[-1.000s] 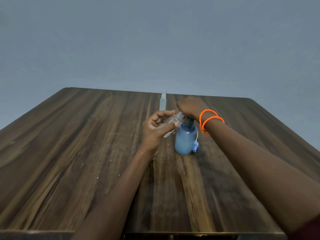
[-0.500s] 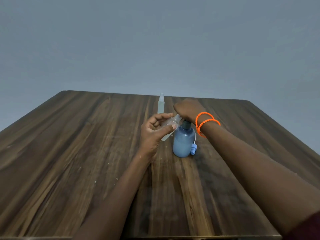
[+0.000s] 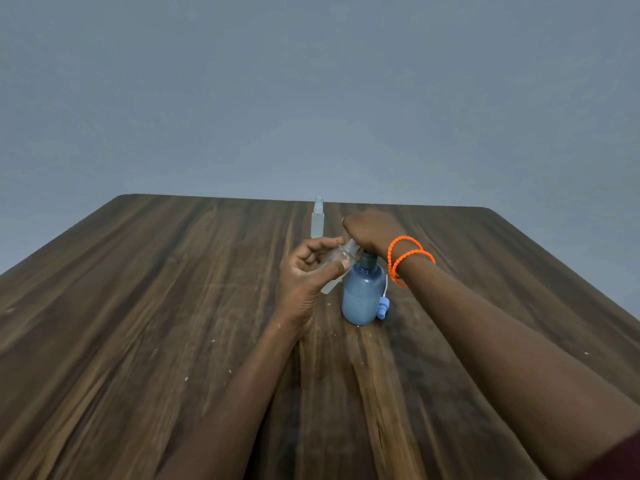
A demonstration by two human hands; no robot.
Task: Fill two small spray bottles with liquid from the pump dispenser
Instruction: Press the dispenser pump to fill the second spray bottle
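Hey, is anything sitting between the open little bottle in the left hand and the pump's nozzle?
Nothing visible. The left hand holds the open small bottle tilted, its mouth right at the pump dispenser head, which the right hand covers. The nozzle itself is hidden. The second spray bottle stands behind, clear of them.

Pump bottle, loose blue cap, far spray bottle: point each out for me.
Pump bottle point(image 3: 362, 299), head view, middle of blue body.
Blue cap point(image 3: 383, 304), head view, on its side.
Far spray bottle point(image 3: 317, 223), head view, clear body.
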